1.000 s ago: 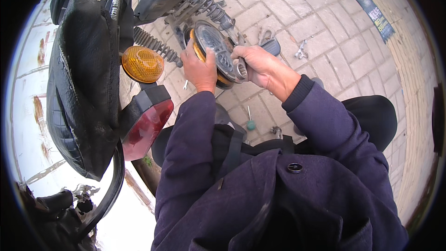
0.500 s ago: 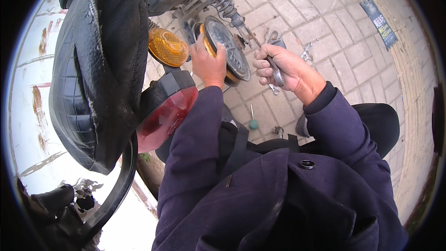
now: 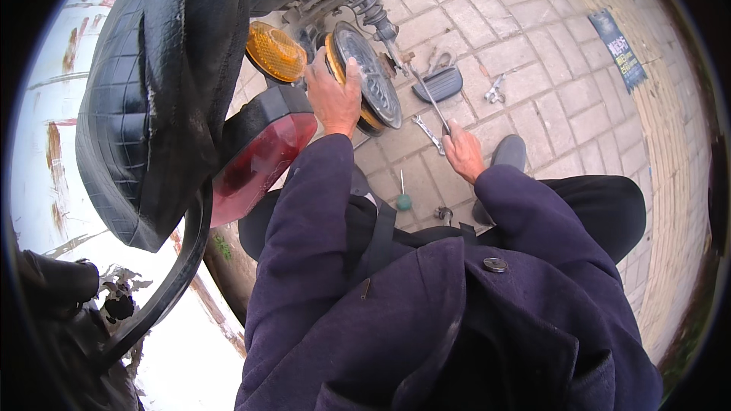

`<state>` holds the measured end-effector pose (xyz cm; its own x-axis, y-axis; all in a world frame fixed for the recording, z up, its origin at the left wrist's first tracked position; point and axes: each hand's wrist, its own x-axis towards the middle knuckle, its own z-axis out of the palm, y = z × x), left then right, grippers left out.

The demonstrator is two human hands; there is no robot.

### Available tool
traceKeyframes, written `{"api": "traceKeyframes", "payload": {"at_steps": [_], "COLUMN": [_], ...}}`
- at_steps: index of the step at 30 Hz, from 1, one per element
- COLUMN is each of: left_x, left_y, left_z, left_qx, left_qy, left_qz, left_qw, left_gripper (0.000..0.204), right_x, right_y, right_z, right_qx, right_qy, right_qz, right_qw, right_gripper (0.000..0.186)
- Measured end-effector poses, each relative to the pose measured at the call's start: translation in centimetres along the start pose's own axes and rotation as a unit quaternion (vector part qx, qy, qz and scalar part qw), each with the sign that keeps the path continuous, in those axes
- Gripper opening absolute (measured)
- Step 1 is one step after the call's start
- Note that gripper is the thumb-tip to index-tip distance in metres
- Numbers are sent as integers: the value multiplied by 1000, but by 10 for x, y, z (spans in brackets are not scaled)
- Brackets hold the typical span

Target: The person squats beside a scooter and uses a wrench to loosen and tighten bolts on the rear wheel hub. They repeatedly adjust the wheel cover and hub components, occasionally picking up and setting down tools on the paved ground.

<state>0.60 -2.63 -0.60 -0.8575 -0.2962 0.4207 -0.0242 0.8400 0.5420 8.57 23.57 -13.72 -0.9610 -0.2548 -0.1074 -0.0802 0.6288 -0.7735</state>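
The left hand [image 3: 333,100], half open, clasps the wheel [image 3: 371,76]; the right hand [image 3: 464,154] curls round a rod-like tool [image 3: 430,99]. Between them, the wheel seems still mounted, work unfinished.

Left fingers [image 3: 320,68] on amber-edged disc [image 3: 371,68]; right fingers [image 3: 455,138] grip slim tool [image 3: 431,97], kind unclear.

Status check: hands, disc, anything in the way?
Left hand on yellow-edged disc, gripping its rim. Right hand at lower end of long metal rod, grip unclear. Loose wrench on paving near that hand, possibly in the way.
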Motion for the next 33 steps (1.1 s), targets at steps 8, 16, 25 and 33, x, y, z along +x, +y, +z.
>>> {"api": "traceKeyframes", "payload": {"at_steps": [8,16,25,33], "left_x": [-55,-58,-45,-50], "left_y": [-61,-134,-154,-162], "left_z": [-31,-4,48,44], "left_qx": [-36,-427,-523,-555], "left_qy": [10,-105,-6,0], "left_qz": [-212,-529,-517,-438], "left_qw": [977,726,677,707], "left_gripper": [55,56,28,25], "right_x": [17,20,-54,-56], "right_y": [-9,-29,-99,-124], "right_z": [0,7,-57,-38], "right_qx": [44,158,304,206], "right_qy": [15,-14,-176,-282], "right_qz": [-25,81,293,322], "right_qw": [999,984,889,880], "right_gripper": [18,27,14,11]}}
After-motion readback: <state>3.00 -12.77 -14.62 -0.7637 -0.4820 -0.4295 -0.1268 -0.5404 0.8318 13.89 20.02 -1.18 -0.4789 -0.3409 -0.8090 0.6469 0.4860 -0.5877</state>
